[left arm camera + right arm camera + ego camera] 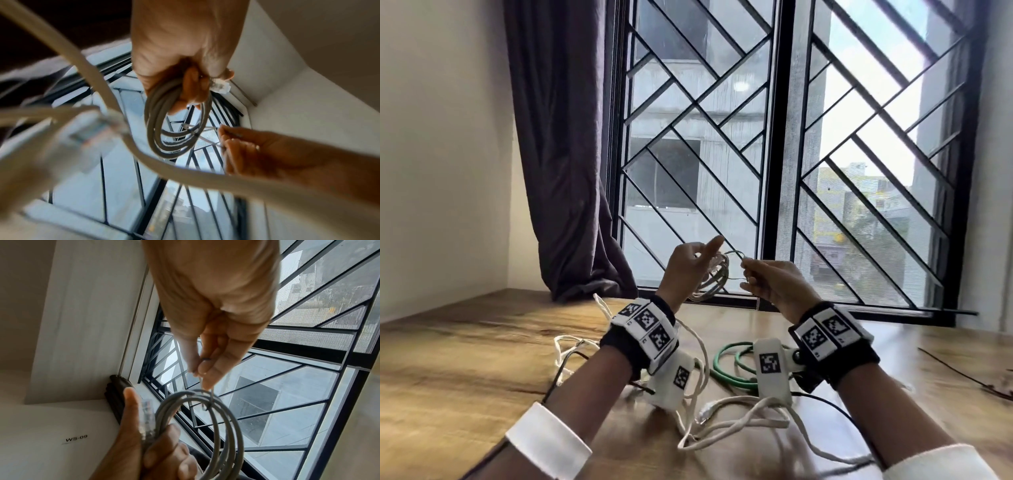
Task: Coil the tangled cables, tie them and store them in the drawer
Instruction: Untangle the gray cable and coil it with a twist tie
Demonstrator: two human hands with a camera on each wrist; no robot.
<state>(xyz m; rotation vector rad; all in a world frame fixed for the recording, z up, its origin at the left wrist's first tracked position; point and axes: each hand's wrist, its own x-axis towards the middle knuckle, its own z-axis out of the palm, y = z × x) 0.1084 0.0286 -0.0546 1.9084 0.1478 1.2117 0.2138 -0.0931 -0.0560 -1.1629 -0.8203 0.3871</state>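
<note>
**Spotter:** What does each grip have?

**Operator:** My left hand (pixel 685 270) is wrapped round one side of the grey cable coil (pixel 174 128), fingers curled through the loops so the turns can't spring apart; the forefinger sticks out straight. My right hand (pixel 779 286) is pinched thumb-to-fingers on a thin tie (pixel 207 400) that loops round the far side of the coil. I hold the bundle raised in front of the window (pixel 774 137), well above the counter (pixel 465 359), I'd judge so the tie can pass round it freely.

**Spotter:** So you're at the tying step?

**Operator:** That's my reading. One cable is coiled and its tie is on but not visibly cinched. The rest is still to do: the green cable (pixel 732 368) lies on the counter in loose rings below my right wrist, and the white cables (pixel 726 425) sprawl tangled beside it. No drawer shows in any view.

**Spotter:** What do the wrist views add?

**Operator:** The head view only shows a blurred bundle between my hands. The right wrist view shows the tie crossing the strands, and the clear plug (pixel 147 418) tucked against my left thumb, which keeps the loose end from unwinding. The left wrist view shows both tie ends running to my right fingertips (pixel 224 134), and a white cable hanging blurred across the lens.
</note>
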